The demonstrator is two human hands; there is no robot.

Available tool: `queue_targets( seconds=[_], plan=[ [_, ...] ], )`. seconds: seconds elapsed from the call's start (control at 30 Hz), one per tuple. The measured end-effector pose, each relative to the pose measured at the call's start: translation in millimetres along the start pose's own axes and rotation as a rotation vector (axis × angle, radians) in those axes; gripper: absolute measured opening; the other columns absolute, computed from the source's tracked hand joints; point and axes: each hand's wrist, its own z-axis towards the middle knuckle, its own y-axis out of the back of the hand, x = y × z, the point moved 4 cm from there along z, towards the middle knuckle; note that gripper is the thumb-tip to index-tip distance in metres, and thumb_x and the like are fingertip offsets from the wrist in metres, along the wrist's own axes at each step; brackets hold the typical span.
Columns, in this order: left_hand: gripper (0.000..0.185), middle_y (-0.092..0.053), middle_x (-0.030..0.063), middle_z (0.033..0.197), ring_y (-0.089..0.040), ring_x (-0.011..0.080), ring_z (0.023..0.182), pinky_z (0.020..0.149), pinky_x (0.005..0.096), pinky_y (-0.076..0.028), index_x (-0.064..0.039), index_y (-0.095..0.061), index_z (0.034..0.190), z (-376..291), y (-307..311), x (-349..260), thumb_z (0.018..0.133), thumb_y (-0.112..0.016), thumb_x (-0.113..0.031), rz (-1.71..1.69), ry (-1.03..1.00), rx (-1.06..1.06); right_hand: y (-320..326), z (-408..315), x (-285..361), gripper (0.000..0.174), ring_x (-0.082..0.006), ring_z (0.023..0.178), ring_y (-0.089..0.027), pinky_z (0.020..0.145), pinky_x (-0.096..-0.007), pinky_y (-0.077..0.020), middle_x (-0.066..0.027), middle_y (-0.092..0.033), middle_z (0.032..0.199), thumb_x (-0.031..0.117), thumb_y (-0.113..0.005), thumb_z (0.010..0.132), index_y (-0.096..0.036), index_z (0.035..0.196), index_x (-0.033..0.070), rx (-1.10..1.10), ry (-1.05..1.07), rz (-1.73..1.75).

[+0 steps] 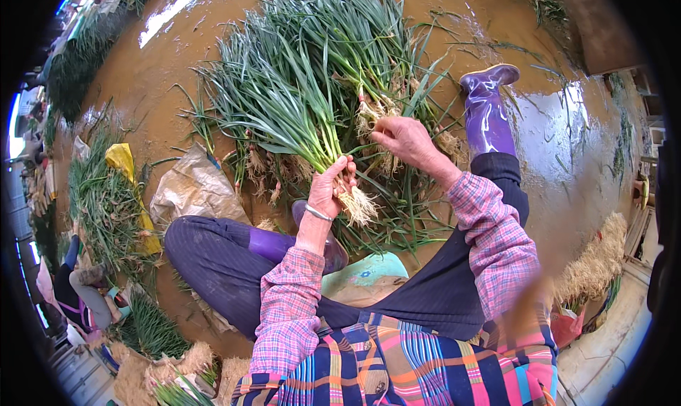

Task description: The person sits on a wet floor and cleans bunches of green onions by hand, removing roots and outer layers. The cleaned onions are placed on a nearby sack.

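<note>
My left hand grips a small bunch of green garlic around its lower stems. Its long flat leaves fan away from me, and pale stringy roots hang out below the fist. My right hand is bent at the roots of other stalks lying on the heap; whether its fingers pinch one is unclear. Ahead of me spreads a large heap of green garlic, leaves pointing away and tangled roots toward me.
Muddy water covers the brown floor. My purple boots flank the heap. A crumpled sack and another leafy pile lie left. Root-out bundles sit at right. Another person is at the far left.
</note>
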Motion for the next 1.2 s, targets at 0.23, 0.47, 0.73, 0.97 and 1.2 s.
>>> queue_targets(
  seconds=[0.23,0.47,0.73,0.97,1.2],
  plan=[
    [0.01,-0.067,0.0053,0.076,-0.061,0.015,0.056,0.051,0.0282,-0.053,-0.005,-0.064,0.1,1.4,-1.3,0.4,0.094,-0.064,-0.014,0.107,0.019,0.002,-27.4,1.9,17.5,0.035,-0.0164,0.069,-0.06,0.066,-0.0313,-0.0482,-0.0047,-0.063,0.074,0.034,-0.055,0.097,-0.065,0.092,0.001,0.439,0.089,0.367],
    [0.013,-0.066,0.006,0.077,-0.062,0.0138,0.061,0.053,0.0267,-0.053,-0.003,-0.065,0.098,-2.6,-4.6,0.5,0.091,-0.068,-0.015,0.184,-0.001,0.033,-17.4,-46.7,-13.4,0.035,-0.0124,0.059,-0.061,0.053,-0.0279,-0.0452,-0.0041,-0.065,0.069,0.036,-0.059,0.092,-0.068,0.082,0.003,1.238,-0.02,-0.228],
    [0.015,-0.067,0.0042,0.077,-0.063,0.0146,0.061,0.052,0.0256,-0.052,-0.004,-0.066,0.1,-11.8,-13.5,2.4,0.093,-0.066,-0.018,0.255,0.07,0.01,-35.6,44.7,-2.7,0.035,-0.0119,0.062,-0.055,0.06,-0.0319,-0.0467,-0.0028,-0.061,0.069,0.032,-0.059,0.094,-0.065,0.086,-0.001,0.161,-0.104,0.545],
    [0.011,-0.068,0.0058,0.087,-0.065,0.0161,0.067,0.063,0.031,-0.057,-0.007,-0.063,0.102,-10.8,-26.6,-24.3,0.095,-0.064,-0.015,0.122,-0.218,0.097,8.9,-14.8,-71.4,0.034,-0.0153,0.059,-0.06,0.058,-0.0319,-0.0496,-0.0068,-0.065,0.068,0.032,-0.061,0.091,-0.066,0.079,0.001,0.41,-0.033,-0.035],
    [0.007,-0.052,-0.0026,0.071,-0.054,0.0144,0.066,0.078,0.0372,-0.053,-0.013,-0.059,0.101,-1.9,-22.0,-6.6,0.099,-0.059,-0.02,-0.063,0.0,0.124,-20.1,67.6,-36.9,0.036,-0.0345,0.065,-0.064,0.063,-0.0431,-0.0497,-0.0151,-0.067,0.073,0.037,-0.063,0.089,-0.068,0.081,0.002,-0.211,-0.108,-0.098]
  ],
)
